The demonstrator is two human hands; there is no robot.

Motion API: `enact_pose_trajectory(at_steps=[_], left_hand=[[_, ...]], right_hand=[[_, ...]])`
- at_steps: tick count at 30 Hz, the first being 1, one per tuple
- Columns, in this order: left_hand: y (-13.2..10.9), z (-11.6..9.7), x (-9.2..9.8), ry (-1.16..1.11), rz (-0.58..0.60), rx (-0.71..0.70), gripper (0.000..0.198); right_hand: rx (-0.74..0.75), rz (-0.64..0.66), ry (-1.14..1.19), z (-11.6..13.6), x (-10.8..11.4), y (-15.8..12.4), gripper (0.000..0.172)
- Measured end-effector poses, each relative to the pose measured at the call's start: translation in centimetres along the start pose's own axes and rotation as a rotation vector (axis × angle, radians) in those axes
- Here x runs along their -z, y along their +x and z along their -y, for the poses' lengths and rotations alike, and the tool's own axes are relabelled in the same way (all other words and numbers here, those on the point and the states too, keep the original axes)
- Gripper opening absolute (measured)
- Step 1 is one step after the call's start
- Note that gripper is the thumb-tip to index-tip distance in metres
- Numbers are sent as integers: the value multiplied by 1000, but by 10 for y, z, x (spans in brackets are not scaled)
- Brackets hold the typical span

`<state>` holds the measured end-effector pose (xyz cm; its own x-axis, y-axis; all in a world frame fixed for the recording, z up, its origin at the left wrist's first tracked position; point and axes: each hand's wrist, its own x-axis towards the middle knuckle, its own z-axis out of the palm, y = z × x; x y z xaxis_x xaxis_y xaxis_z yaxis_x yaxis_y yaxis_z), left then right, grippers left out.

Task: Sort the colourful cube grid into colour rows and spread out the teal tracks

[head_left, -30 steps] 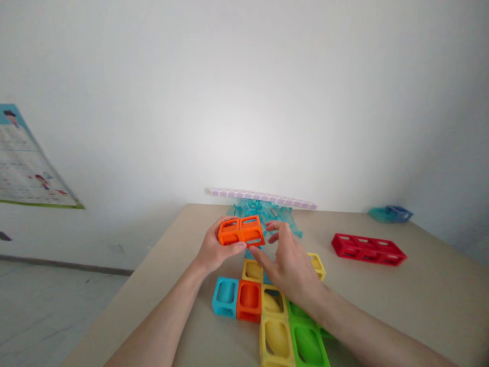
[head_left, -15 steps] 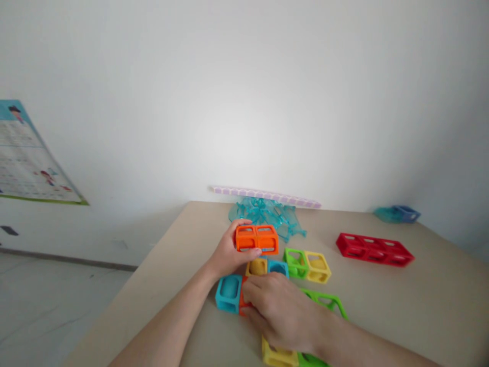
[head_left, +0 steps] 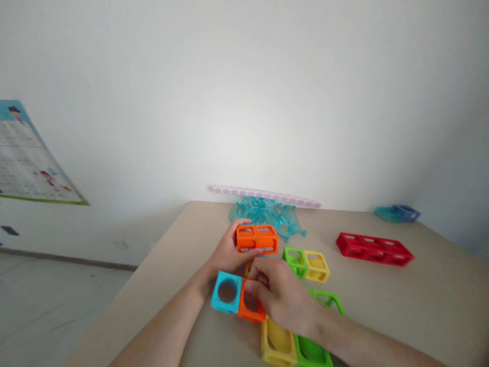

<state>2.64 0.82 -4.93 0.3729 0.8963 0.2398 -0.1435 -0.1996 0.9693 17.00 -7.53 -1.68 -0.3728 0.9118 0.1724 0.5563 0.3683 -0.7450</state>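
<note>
My left hand (head_left: 231, 252) is closed round an orange double-cube block (head_left: 256, 238), thumb along its near side. Nearer to me, my right hand (head_left: 280, 295) pinches the orange half of a blue and orange block (head_left: 226, 292), whose round openings face me. Part of the orange half is hidden by my fingers. Just below my right hand lies a yellow and green block (head_left: 279, 342). A larger green frame-like piece (head_left: 326, 299) shows partly behind my right wrist. Between the hands, a bit of another block is mostly covered.
A green and yellow block (head_left: 316, 266) lies right of the orange one. A long red block (head_left: 374, 250) is farther right. Clear teal plastic pieces (head_left: 263, 211) and a lilac patterned strip (head_left: 267, 195) are by the wall. A dark blue block (head_left: 406, 214) stands in the back right corner.
My right hand has lifted and tipped the blue and orange block, turning its round openings toward me. The left hand and its orange block have hardly moved.
</note>
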Motion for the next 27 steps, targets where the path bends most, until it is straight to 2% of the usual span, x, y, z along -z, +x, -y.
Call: enact_pose_trajectory(at_steps=[3,7,13,15,19,25,27], left_hand=[[3,0,-1,-21,-21,4,71],[5,-5,4,-23,-25,3,68],[3,-19,12,-64,-200,-99,51],[0,-19,8,5,-169,-105,55],[-8,-13,-4,169,-16,-21,69],[-10,-10,-6,351,-19,-55,67],[-10,-9,-6,407,-15,-64,67]], right_hand=[[-74,-53,-32,-2,-3,-1,15],[-69,-59,-106,-3,-4,-2,13],[-1,-9,-250,-3,-6,-1,13],[27,3,-326,-3,-6,0,17],[41,18,-446,0,-6,-1,23],[133,69,-464,11,-5,-8,30],[139,60,-460,12,-7,-10,26]])
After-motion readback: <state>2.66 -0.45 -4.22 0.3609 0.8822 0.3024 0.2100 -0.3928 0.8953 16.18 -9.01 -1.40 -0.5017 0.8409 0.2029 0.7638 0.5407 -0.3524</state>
